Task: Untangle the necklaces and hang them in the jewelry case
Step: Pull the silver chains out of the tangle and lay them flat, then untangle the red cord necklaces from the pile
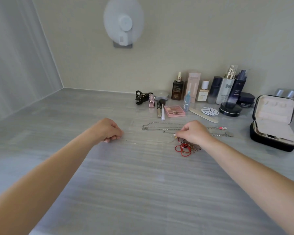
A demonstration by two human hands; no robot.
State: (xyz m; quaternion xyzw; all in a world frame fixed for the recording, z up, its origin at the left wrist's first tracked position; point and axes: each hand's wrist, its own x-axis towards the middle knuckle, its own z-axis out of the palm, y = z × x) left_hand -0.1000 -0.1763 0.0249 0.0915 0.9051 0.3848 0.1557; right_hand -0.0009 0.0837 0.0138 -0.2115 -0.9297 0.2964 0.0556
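Note:
A thin gold necklace [149,142] lies stretched across the grey table between my two hands. My left hand [109,130] pinches its left end against the table. My right hand [194,132] pinches its right end, near a small pendant. Just behind it, two silver chain necklaces [161,127] lie laid out in long lines, one ending in a pink charm [222,128], the other in a round pendant [229,134]. A tangle of red cords and chains [185,148] sits below my right hand. The open black jewelry case [273,122] stands at the right, lid up.
Cosmetics line the back wall: bottles [226,89], a brown serum bottle [177,88], a black hair clip [143,97], an eyeshadow palette [174,111], a brush [162,109], a nail file [204,115], a round black jar [230,109]. A white round lamp [123,22] hangs on the wall.

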